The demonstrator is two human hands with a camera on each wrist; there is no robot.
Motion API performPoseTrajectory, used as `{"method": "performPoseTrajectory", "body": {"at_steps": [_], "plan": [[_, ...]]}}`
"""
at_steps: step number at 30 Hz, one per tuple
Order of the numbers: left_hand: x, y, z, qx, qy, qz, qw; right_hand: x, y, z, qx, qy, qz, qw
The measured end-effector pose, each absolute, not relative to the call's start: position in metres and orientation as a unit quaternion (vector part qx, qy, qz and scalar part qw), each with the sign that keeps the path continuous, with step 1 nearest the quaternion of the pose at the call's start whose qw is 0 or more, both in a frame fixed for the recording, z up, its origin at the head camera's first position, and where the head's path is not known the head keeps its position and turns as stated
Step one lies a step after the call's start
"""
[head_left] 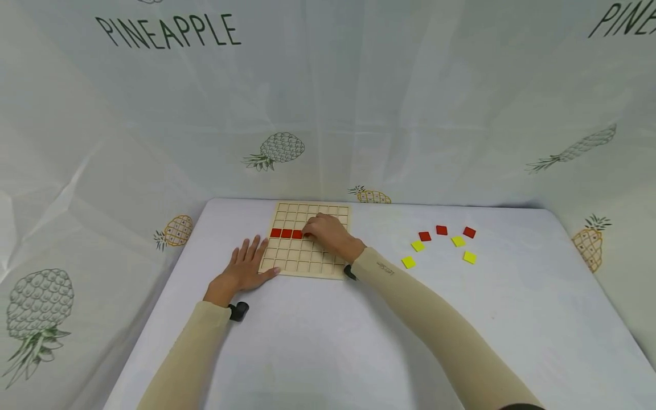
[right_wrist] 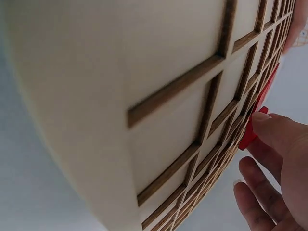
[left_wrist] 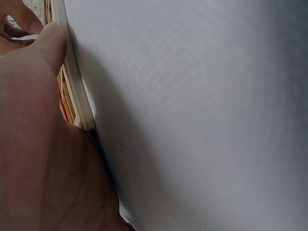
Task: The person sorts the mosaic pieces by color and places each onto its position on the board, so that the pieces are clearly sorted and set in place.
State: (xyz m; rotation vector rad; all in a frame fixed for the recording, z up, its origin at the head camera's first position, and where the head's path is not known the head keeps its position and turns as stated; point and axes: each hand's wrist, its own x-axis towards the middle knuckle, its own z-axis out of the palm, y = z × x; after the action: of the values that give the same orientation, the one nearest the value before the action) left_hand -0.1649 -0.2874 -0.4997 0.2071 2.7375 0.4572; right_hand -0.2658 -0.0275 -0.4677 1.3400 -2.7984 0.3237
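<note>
A pale wooden grid board (head_left: 292,266) lies at the back left of the table, with a row of red square tiles (head_left: 281,233) in its cells from the left edge. My right hand (head_left: 329,233) is over the board at the right end of that row. In the right wrist view its thumb and a finger pinch a red tile (right_wrist: 247,136) at the grid. My left hand (head_left: 246,270) lies spread on the table at the board's left side. Its thumb (left_wrist: 50,43) reaches onto the board's near edge, seen in the left wrist view.
Right of the board, loose red tiles (head_left: 442,230) and several yellow tiles (head_left: 417,246) lie scattered on the white table (head_left: 328,341). A pineapple-printed sheet (head_left: 410,114) hangs behind the table's far edge. Each wrist wears a black camera (head_left: 238,311).
</note>
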Motion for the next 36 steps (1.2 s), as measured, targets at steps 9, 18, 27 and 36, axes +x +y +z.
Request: {"method": "performPoseTrajectory", "body": {"at_steps": [9, 18, 27, 36], "plan": [[-0.168, -0.289, -0.507, 0.07, 0.97, 0.158, 0.169, -0.266, -0.03, -0.467, 0.418, -0.902, 0.107, 0.01], [-0.162, -0.283, -0.492, 0.066, 0.968, 0.163, 0.181, -0.266, -0.037, -0.465, 0.401, -0.909, 0.112, 0.011], [-0.167, -0.288, -0.505, 0.069, 0.969, 0.165, 0.172, -0.264, -0.043, -0.468, 0.366, -0.925, 0.097, 0.017], [-0.167, -0.289, -0.508, 0.07, 0.97, 0.164, 0.166, -0.25, -0.035, -0.468, 0.362, -0.929, 0.073, 0.009]]}}
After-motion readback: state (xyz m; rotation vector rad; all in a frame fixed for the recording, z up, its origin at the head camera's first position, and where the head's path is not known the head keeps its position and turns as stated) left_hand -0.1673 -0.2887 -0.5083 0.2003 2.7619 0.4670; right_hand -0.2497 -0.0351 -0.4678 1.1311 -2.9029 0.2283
